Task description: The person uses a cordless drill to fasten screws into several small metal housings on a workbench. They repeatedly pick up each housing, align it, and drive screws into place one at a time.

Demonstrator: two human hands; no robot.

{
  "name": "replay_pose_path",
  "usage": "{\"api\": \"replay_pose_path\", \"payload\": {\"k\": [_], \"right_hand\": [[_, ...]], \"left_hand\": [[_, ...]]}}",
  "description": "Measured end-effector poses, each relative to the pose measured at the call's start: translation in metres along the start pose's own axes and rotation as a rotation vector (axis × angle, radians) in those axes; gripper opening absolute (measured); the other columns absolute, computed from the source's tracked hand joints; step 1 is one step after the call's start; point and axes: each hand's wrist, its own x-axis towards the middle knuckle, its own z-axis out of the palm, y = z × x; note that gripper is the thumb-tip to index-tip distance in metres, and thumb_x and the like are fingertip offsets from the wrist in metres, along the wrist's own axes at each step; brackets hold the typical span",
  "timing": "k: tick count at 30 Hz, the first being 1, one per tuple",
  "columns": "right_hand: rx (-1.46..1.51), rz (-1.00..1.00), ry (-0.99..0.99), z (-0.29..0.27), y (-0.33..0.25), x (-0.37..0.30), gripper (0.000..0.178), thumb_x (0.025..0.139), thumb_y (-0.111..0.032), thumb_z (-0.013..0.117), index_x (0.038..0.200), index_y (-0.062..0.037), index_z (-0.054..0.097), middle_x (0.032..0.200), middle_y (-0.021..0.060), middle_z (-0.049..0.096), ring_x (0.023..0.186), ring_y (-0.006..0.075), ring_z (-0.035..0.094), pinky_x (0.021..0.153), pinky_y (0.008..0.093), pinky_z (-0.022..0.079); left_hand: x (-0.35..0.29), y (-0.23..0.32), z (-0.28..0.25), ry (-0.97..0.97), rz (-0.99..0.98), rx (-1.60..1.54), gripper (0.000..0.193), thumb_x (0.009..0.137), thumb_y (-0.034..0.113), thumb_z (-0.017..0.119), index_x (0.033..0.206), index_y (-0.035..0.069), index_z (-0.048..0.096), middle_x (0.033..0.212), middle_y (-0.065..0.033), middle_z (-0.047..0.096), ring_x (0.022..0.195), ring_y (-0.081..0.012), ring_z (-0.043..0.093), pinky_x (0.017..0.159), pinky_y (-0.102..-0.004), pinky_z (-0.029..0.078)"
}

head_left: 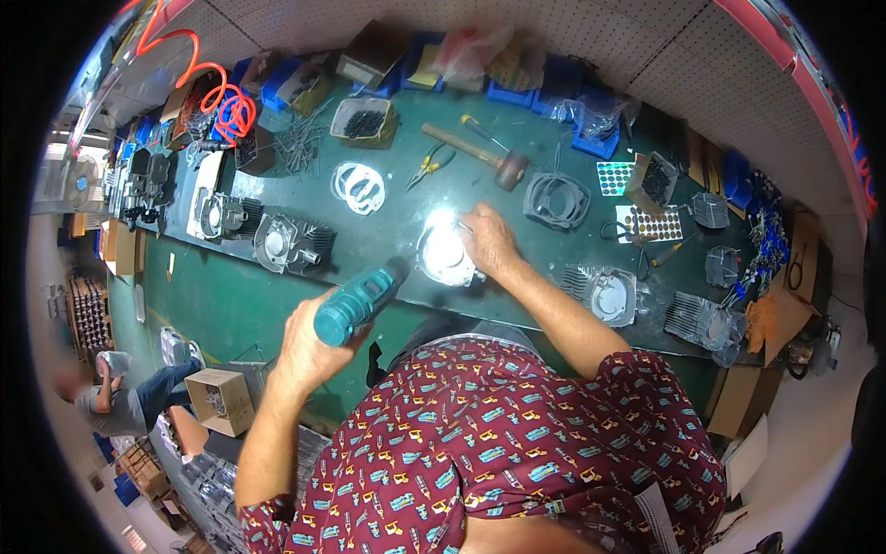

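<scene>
My left hand (pixel 312 343) is closed around a teal power driver (pixel 358 303), whose dark nose points toward a round metal casting (pixel 447 253) at the bench's near edge. Bright light washes out the middle of that casting. At its right side my right hand (pixel 492 242) has its fingers drawn together; what they pinch is too small and glared to name. Beyond the casting lie pale ring-shaped gaskets (pixel 358 188), yellow-handled pliers (pixel 426 168), a wooden-handled mallet (pixel 509 170) and a screwdriver (pixel 484 132).
Finned metal castings stand left (pixel 288 244) and right (pixel 604 294) along the green bench (pixel 388 242). A box of dark small parts (pixel 365 122) and blue bins (pixel 595 134) line the back. An orange coiled hose (pixel 227 103) hangs at upper left. Another person (pixel 125 402) is at far left.
</scene>
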Motion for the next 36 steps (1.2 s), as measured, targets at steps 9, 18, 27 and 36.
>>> {"api": "replay_pose_path", "payload": {"k": [9,18,27,36], "right_hand": [[0.012,-0.08,0.01,0.007,0.004,-0.001,0.023,0.088,-0.013,0.066,0.108,-0.0071,0.074,0.099,0.0147,0.06,0.1,0.0345,0.061,0.083,0.046,0.052],[-0.015,-0.026,-0.043,0.011,-0.005,0.007,0.024,0.089,-0.015,0.064,0.11,-0.0064,0.074,0.102,0.0155,0.06,0.103,0.0342,0.061,0.085,0.0463,0.053],[0.017,-0.001,0.017,0.009,0.0,0.002,0.022,0.089,-0.014,0.064,0.107,-0.0072,0.075,0.098,0.0169,0.06,0.098,0.0366,0.062,0.084,0.047,0.052],[0.054,0.024,0.083,0.0,0.01,0.006,0.024,0.086,-0.017,0.07,0.106,-0.0046,0.076,0.095,0.017,0.065,0.092,0.0349,0.064,0.08,0.045,0.052]], "left_hand": [[0.084,0.052,-0.055,-0.181,0.116,0.284,0.031,0.076,0.021,0.077,0.102,0.005,0.07,0.092,-0.0172,0.073,0.087,-0.0345,0.071,0.081,-0.041,0.056],[0.077,0.02,-0.041,-0.212,0.168,0.081,0.037,0.079,0.001,0.07,0.116,0.002,0.068,0.101,-0.0123,0.074,0.092,-0.0166,0.067,0.085,-0.034,0.054],[0.062,0.041,-0.037,-0.238,0.047,0.235,0.037,0.079,0.024,0.074,0.111,0.006,0.069,0.103,-0.0217,0.072,0.101,-0.0384,0.068,0.088,-0.044,0.054],[0.039,0.043,-0.051,-0.09,0.212,-0.113,0.043,0.082,-0.002,0.073,0.124,0.002,0.064,0.108,-0.0072,0.07,0.097,-0.0151,0.063,0.091,-0.0325,0.052]]}}
